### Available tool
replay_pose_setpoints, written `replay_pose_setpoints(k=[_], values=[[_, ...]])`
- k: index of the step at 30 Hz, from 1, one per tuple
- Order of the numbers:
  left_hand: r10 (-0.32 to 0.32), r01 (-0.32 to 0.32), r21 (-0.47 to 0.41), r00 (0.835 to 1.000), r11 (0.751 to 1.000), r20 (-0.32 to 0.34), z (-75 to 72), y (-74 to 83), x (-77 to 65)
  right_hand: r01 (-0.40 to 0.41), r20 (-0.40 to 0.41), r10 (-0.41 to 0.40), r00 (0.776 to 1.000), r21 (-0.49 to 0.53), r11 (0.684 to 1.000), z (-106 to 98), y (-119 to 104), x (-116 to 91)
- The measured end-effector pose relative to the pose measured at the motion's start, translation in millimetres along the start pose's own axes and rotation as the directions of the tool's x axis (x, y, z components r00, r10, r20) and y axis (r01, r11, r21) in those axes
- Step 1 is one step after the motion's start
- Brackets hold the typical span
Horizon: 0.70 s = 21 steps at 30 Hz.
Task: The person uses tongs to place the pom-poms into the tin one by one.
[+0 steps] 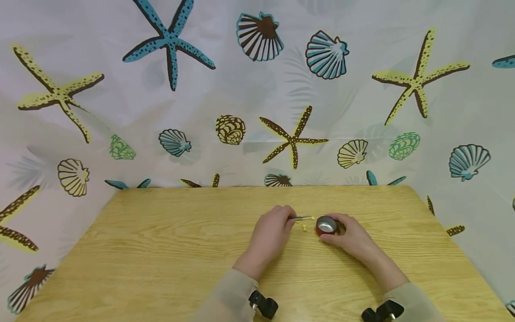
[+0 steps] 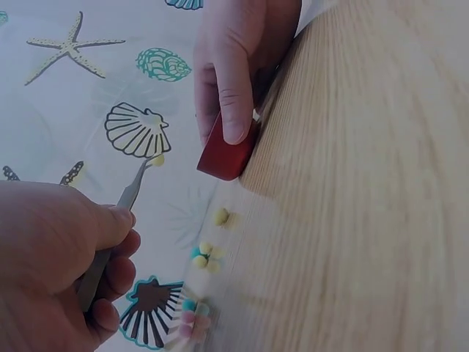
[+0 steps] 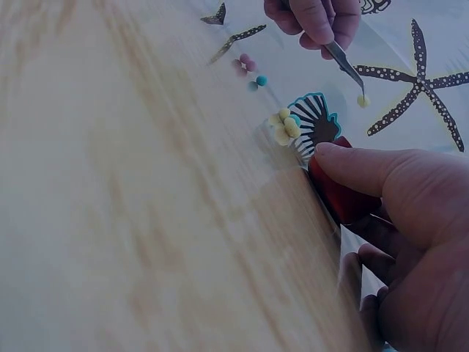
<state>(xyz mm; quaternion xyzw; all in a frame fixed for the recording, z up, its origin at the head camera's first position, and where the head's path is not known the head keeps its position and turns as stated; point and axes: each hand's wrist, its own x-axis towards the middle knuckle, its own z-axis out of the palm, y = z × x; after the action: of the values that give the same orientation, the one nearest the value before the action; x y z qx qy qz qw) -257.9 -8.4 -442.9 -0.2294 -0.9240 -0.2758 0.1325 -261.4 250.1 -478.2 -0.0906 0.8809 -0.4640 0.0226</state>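
Presumably we are at the transfer: our left hand (image 1: pixel 272 231) grips tweezers (image 1: pixel 299 218) with a yellow ball (image 1: pixel 312 218), our right hand (image 1: pixel 354 235) holds the cup (image 1: pixel 326 225); next probably needs gentle release.

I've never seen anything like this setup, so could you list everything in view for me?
Tweezers: one, grey metal, in the left hand
Cup: one, red outside and silver inside, in the right hand
Yellow balls: several, exact count unclear, yellow, one at the tweezers' tips, the rest on the table
Blue balls: count unclear, blue, on the table
Pink balls: count unclear, pink, on the table, farther from the cup than the yellow
Table: one, light wood, under the work
Cloth: count unclear, white with a coloured sea print, behind and beside the table
Cameras: two, black, one at each wrist
Sleeves: two, beige, on the forearms
Hands: two, bare, over the table
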Motion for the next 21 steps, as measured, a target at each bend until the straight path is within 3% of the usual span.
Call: replay_pose_setpoints(k=[11,21], values=[[-0.074,0.07,0.091,0.997,0.993,0.036,17.1,15.6,5.3,-0.011,0.013,0.011,1.0,0.007,1.0,1,-4,-2],[-0.059,0.053,0.127,0.997,0.991,0.043,21.0,21.3,5.1,-0.035,0.009,0.035,0.999,-0.004,0.999,-1,-3,0]])
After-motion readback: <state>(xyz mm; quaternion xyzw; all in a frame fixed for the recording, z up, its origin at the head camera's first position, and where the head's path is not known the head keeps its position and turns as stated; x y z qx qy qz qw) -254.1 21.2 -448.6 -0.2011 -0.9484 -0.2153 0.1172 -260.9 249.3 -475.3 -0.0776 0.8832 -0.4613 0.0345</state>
